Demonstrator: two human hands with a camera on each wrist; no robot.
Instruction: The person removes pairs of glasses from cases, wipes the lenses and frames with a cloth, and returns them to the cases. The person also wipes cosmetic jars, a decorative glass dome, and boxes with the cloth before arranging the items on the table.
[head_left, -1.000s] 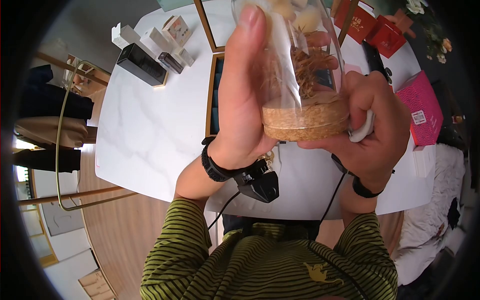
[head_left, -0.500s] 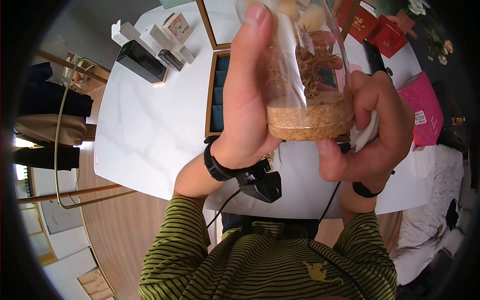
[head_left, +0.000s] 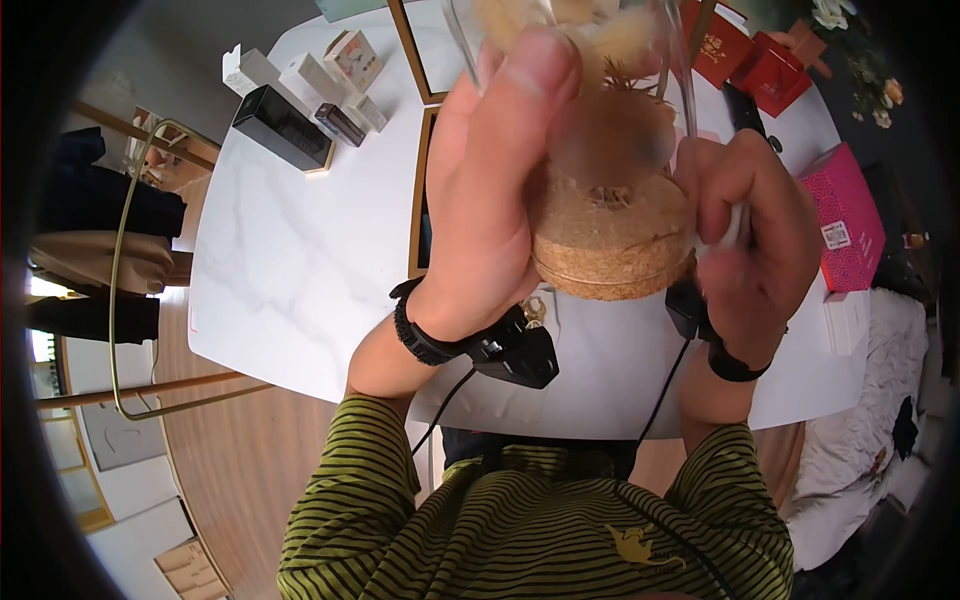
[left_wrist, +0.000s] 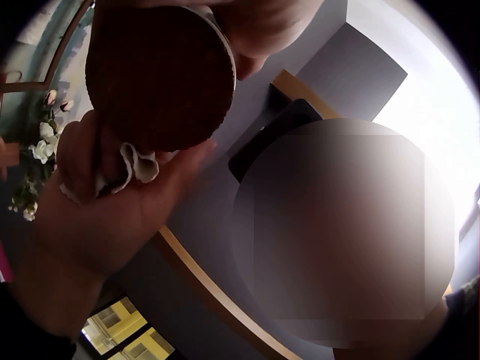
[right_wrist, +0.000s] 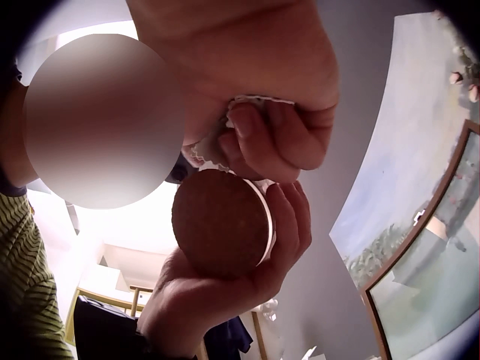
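A clear glass dome (head_left: pixel 687 105) with a round cork base (head_left: pixel 612 262) is held up over the table, close to the head camera. Dried stems and pale fluffy flowers (head_left: pixel 625 35) show inside it. My left hand (head_left: pixel 485 200) grips the dome from the left, thumb along the near side of the glass. At the right side of the base, my right hand (head_left: pixel 765 230) has its fingers curled round a crumpled white cloth (left_wrist: pixel 139 166). From below, the right wrist view shows the dark underside of the base between both hands, with the cloth at its rim.
An open wood-framed case (head_left: pixel 420 190) lies behind the left hand. Small boxes, one of them a black box (head_left: pixel 283 128), stand at the back left of the white table (head_left: pixel 300 250). Red gift bags (head_left: pixel 775 75) and a pink box (head_left: pixel 845 215) are at the right.
The dome has tilted and moved slightly left, so more of the cork's top shows. My left hand has turned with it. The right thumb has drawn in toward the cloth.
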